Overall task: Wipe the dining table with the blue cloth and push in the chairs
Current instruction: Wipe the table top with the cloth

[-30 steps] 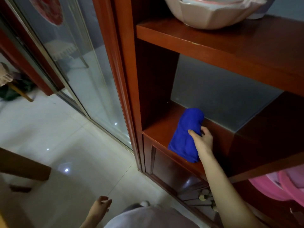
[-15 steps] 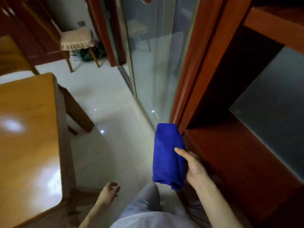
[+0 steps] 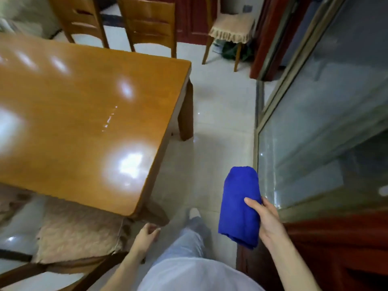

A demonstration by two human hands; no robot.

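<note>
My right hand (image 3: pixel 266 219) grips the folded blue cloth (image 3: pixel 240 204) in the air above the floor, to the right of the dining table (image 3: pixel 79 114). The table is glossy orange-brown wood and fills the left half of the view. My left hand (image 3: pixel 146 235) hangs loosely curled and holds nothing, just below the table's near right corner. A chair with a beige cushion (image 3: pixel 77 234) stands at the near side, partly under the table. Two wooden chairs (image 3: pixel 151 24) stand at the far side.
A glass sliding door (image 3: pixel 327 114) runs along the right. A dark red wooden cabinet (image 3: pixel 336 248) stands at the lower right. Another cushioned chair (image 3: pixel 232 28) sits at the back by the red door frame. White tiled floor (image 3: pixel 220 114) lies between table and glass.
The view has swung left from the cabinet shelf to the table. My right hand has carried the blue cloth off the shelf and away from the cabinet. My left hand stays hanging low.
</note>
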